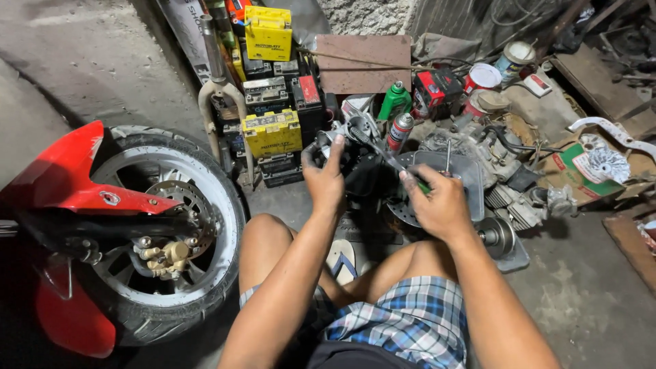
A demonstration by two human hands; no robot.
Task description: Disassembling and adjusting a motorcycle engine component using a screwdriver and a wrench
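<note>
Since there's only the head view to go on, here's what it shows: the left hand (326, 179) is wrapped around a greasy metal part (345, 137), some kind of small engine piece, held up in front of the knees above the floor. The right hand (441, 205) is closed on the green handle of a screwdriver (393, 160), whose shaft runs up and left until the tip meets the part. So both hands are clamped, one on each thing.

My guess is that the part is rigid cast metal, fairly heavy for its size and probably oily, so it could slip. Gripping it around the body, as the left hand does, looks like the sane spot. The screwdriver is light and stiff, and its handle is the obvious hold.

Around it things are crowded. A dismantled engine (499, 171) sits on the floor just beyond the right hand, with a dark disc (403, 208) under the hands. A spray can (400, 131) and a green bottle (394, 100) stand just behind the part. Stacked batteries (272, 130), yellow and black, sit further left, and a red motorcycle's front wheel (171, 225) is at the left knee. A sandal (342, 258) lies between the legs.
</note>
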